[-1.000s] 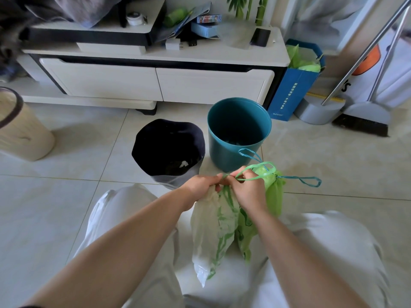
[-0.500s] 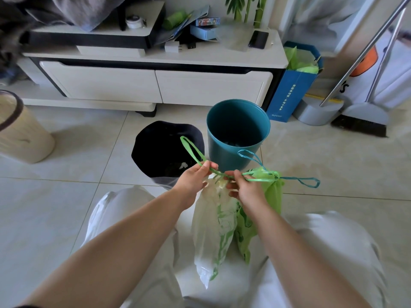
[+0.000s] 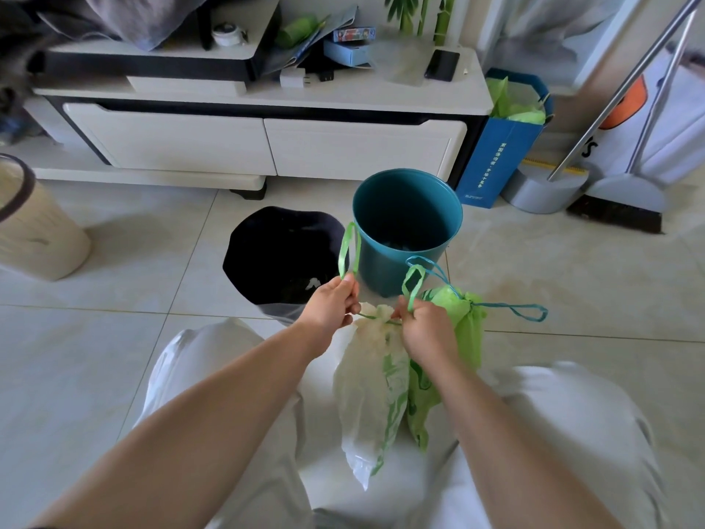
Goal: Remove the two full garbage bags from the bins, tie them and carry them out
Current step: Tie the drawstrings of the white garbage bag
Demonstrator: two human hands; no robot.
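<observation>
Both green drawstring loops were gripped and pulled apart over the mouth of the white bag (image 3: 375,391), the left hand (image 3: 331,305) clamped on the taller loop (image 3: 349,248) and the right hand (image 3: 427,330) closed on the shorter one (image 3: 412,282). A second earlier the two hands had been pressed together at the bag's neck; half a second earlier the left loop had only begun to be drawn out sideways. By this moment the loops had been raised upright and the neck of the bag had been gathered into a tight bunch between the fists, which suggested that the drawstring had been cinched and that a knot remained to be made.

The white bag was held hanging between the knees, above the tiled floor (image 3: 114,357). Just beside it, behind the right hand, the green bag (image 3: 471,330) was seen already drawn shut, its blue drawstring (image 3: 528,311) trailing to the right. Beyond the hands, the black bin (image 3: 267,242) and the teal bin (image 3: 404,219) stood side by side, touching or nearly so, with both bags out. Carrying out was judged still to come.
</observation>
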